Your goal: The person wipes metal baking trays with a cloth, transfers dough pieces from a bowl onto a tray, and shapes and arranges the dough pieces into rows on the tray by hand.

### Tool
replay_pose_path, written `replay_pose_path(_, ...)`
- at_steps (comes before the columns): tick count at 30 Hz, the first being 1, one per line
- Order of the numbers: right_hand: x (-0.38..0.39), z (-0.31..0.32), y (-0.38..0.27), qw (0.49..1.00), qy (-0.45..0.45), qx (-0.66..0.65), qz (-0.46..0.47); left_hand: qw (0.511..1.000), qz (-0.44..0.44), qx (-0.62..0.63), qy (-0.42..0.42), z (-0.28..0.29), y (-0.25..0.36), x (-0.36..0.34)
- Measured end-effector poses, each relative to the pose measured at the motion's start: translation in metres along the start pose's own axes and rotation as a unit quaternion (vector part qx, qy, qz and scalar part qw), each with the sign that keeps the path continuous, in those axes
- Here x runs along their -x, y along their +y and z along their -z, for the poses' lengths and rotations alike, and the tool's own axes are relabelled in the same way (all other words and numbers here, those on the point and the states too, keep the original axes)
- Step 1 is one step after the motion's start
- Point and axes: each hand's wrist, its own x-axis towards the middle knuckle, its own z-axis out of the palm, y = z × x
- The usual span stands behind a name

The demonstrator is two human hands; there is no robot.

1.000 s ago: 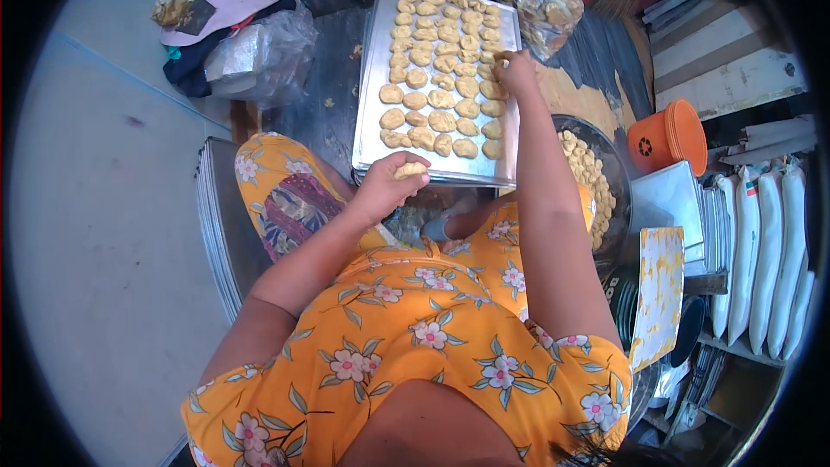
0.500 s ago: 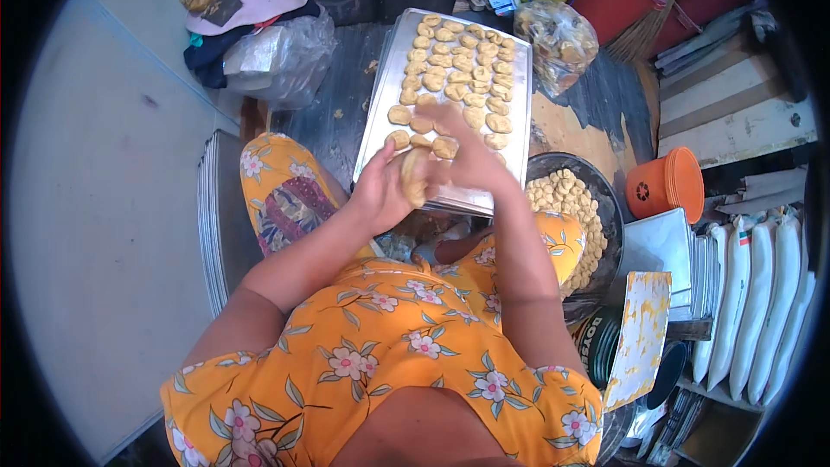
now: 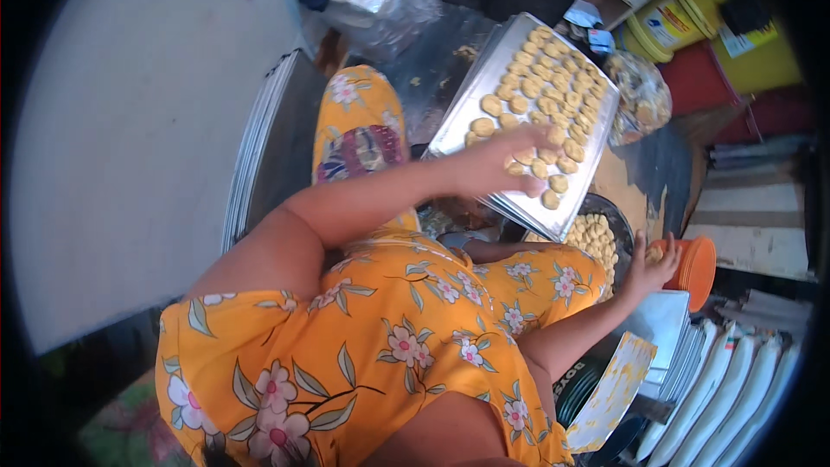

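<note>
Metal tray (image 3: 451,140) of dough pieces (image 3: 548,105): left hand (image 3: 506,162) above, right hand (image 3: 644,270) out with a lump (image 3: 654,253)

Largest first. Tray: topmost of a stack, at centre, aslant, far end to the right. Judged stiff, light when bare, heavier loaded; best lifted level by both long rims to keep the load from sliding.

Dark bowl (image 3: 622,227): to the right, partly hidden by the right knee (image 3: 590,272). Heaped with pale lumps; depth not visible.

Plastic bag (image 3: 640,102): far right, just beside the tray. Clear, bulging with tan and brown matter of unclear kind.

Orange bucket (image 3: 699,272): right of the bowl. Contents hidden.

Hands. Left: over the near part of the tray, thumb and fingers spread, blurred; cannot tell whether touching any piece. Right: by the near-left side of the bucket, fingers loosely curled about the lump; contact with the bucket unclear.

Smallest, dough pieces: rounded, somewhat flattened, in close rows on the tray, some nearly touching. Judged light, soft, easily dented, perhaps slightly tacky. Best taken by the sides, thumb opposite two fingertips, at low pressure; likely to mark if pressed from above.
</note>
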Motion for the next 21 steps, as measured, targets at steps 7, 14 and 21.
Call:
replay_pose_path(7,0.04,-0.045,-0.186,0.847,-0.355,-0.355,0.174,0.829,0.302,-0.316,0.348,0.178,-0.043,0.137)
replay_pose_path(14,0.157,-0.098,-0.316,0.624,-0.528,-0.299,0.493,0.644,0.478,-0.516,0.301,0.174,-0.12,0.302)
replay_pose_path(21,0.167,-0.11,-0.324,0.632,-0.51,-0.338,0.477,0.631,0.414,-0.588,0.292,0.152,-0.132,0.31)
